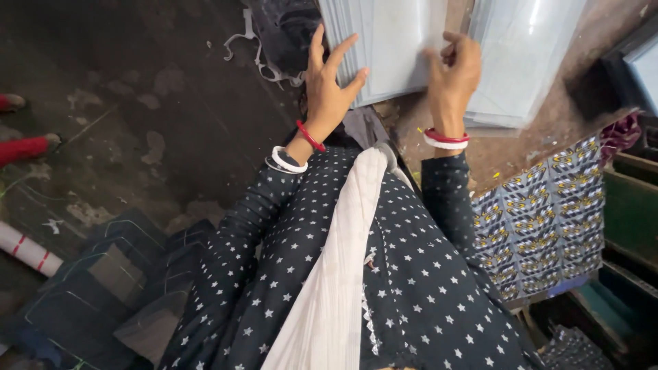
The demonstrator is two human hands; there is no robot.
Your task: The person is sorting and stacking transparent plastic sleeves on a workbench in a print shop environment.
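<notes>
overhead, left hand (pixel 329 85) spread, right hand (pixel 454 72) pinching clear sheets (pixel 394 41) beside another stack (pixel 521 55).

Glossy clear plastic sheets (pixel 394 41), rough floor (pixel 151 103)

Left hand (pixel 327 85) splayed, right hand (pixel 454 72) curled

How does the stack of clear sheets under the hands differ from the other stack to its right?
The left stack of sheets has both hands on it: the left hand spreads its fingers over the edge, the right hand curls at its right side. The right stack of sheets lies untouched. The left stack looks duller and greyer; the right stack shows brighter glare. Both are pale, translucent, layered sheets on the brown surface.
</notes>
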